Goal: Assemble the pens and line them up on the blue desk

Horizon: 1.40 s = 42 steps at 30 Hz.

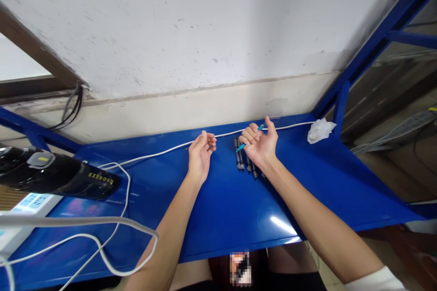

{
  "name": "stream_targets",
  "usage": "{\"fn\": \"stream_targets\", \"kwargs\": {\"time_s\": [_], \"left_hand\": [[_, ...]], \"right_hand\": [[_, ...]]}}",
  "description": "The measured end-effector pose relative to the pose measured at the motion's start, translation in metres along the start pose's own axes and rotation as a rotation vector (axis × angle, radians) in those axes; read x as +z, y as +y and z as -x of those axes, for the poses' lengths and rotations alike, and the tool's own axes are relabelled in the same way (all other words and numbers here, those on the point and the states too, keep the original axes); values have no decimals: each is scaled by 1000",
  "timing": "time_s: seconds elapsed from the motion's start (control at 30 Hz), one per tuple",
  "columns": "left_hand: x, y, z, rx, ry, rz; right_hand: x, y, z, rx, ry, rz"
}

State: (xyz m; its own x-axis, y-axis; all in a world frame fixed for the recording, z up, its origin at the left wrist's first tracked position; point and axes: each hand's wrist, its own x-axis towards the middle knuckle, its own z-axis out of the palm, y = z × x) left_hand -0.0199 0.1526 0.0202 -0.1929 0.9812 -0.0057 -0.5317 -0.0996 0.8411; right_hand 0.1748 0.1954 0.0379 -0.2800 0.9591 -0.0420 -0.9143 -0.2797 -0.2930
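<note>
My right hand [261, 145] is closed around a teal pen [241, 147], which slants across the palm with both ends showing. Beneath and beside that hand, several dark pens [238, 159] lie side by side on the blue tabletop [218, 209], partly covered by it. My left hand [200, 157] is a short way to the left, above the table, its fingers curled in and the thumb against them. Whether something small sits in its fingertips is hidden. A white cable [164, 151] runs along the back, behind both hands.
At the left stand a black bottle [82, 179] and a white power strip [37, 204], with looped white cable [128, 222] near my left forearm. A crumpled tissue [321, 130] lies at the back right. The wall [205, 45] and blue frame posts [367, 38] bound the table.
</note>
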Motion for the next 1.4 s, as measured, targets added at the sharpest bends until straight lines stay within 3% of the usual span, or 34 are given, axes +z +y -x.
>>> {"fn": "stream_targets", "kwargs": {"time_s": [0.13, 0.27, 0.37, 0.5, 0.57, 0.67, 0.77, 0.9, 1.07, 1.4], "left_hand": [[6, -3, 6, 5, -184, -252], [13, -13, 12, -78, -324, -320], [14, -16, 11, -59, -259, -283], [8, -7, 2, 21, -55, -88], [1, 0, -3, 47, 51, 13], [-13, 10, -11, 126, 201, -29], [-27, 17, -18, 236, 249, -354], [-42, 22, -21, 299, 203, -758], [-49, 21, -19, 190, 148, -1140], [-51, 20, -17, 282, 205, -1259]], "right_hand": [[8, 8, 3, -21, -29, 50], [11, 13, 5, -56, -53, 158], [8, 15, 4, -81, -61, 274], [3, 22, 1, -125, -115, 537], [0, 27, 0, -214, -129, 774], [-4, 29, 3, -471, -122, 1355], [-9, 23, 6, -683, -126, 2000], [-17, 12, 3, -652, -68, 2454], [-23, 11, 1, -597, -120, 2538], [-23, 12, -1, -562, -87, 2605]]}}
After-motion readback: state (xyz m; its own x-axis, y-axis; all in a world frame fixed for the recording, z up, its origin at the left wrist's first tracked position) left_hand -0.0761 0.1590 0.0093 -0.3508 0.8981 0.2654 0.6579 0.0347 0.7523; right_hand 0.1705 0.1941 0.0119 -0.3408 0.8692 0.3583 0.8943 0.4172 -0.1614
